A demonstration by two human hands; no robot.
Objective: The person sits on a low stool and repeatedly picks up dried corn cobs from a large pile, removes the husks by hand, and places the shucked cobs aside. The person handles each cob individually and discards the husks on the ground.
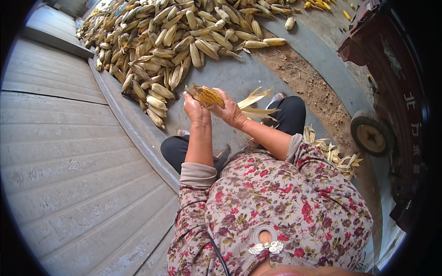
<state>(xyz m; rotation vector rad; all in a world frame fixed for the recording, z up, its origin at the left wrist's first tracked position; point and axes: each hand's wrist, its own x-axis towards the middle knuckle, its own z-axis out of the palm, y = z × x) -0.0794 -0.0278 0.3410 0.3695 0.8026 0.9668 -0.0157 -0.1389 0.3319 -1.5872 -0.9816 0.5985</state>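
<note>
Between my two hands is an ear of corn (210,96), its yellow kernels bare along the upper side. Dry brown husk and silk still cling at its far left end. My left hand (197,109) supports that end from below, the fingers mostly hidden by the ear. My right hand (228,107) grips the other end, thumb along the kernels. Pale strips of peeled husk (257,101) fan out to the right, just beyond my right hand; whether they are still joined to the ear is hidden.
A large heap of unhusked corn ears (172,38) lies ahead on the concrete floor. Stripped husks (331,153) lie by my right side. A metal shutter (69,155) borders the left. On the right stand a dark red vehicle (390,69) with a wheel (371,132) and a dirt strip (310,82).
</note>
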